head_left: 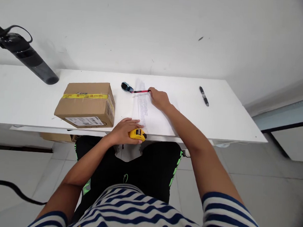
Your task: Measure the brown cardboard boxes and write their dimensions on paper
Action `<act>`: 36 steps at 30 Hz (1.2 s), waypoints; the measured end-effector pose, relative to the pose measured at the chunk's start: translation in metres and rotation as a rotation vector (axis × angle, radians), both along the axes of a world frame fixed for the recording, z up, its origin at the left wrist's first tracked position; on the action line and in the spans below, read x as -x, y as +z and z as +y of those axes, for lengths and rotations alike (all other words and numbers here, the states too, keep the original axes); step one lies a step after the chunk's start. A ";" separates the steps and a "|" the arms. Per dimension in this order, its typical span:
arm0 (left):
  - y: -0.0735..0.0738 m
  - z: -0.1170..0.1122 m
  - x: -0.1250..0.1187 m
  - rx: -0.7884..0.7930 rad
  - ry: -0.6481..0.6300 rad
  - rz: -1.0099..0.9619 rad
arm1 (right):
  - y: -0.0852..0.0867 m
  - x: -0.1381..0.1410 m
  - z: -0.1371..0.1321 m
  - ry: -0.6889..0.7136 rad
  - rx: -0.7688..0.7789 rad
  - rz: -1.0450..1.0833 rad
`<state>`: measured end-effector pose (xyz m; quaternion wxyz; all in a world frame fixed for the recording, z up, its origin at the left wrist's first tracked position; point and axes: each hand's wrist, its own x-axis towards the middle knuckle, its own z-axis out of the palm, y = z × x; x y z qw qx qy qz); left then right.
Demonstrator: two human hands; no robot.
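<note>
My left hand [124, 129] is closed round a yellow tape measure [138, 134] at the near edge of the white table [217, 121]. Its tape [143, 109] runs away from me across a clear plastic bag [156, 117] lying flat on the table. My right hand [159, 98] rests on the far end of the bag and pinches a red pen [141, 91] near the tape's end. A small black and blue object [126, 87] lies at the pen's far tip.
A taped cardboard box [87, 104] with a label stands left of the bag. A black pen [204, 96] lies at the right of the table. A dark bottle [29, 56] is at the far left, against the white wall.
</note>
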<state>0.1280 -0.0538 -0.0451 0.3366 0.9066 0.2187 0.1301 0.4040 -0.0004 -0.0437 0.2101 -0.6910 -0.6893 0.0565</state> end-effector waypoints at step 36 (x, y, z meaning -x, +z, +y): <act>0.003 -0.002 -0.005 -0.036 0.025 0.049 | -0.008 0.043 -0.077 -0.032 0.037 0.632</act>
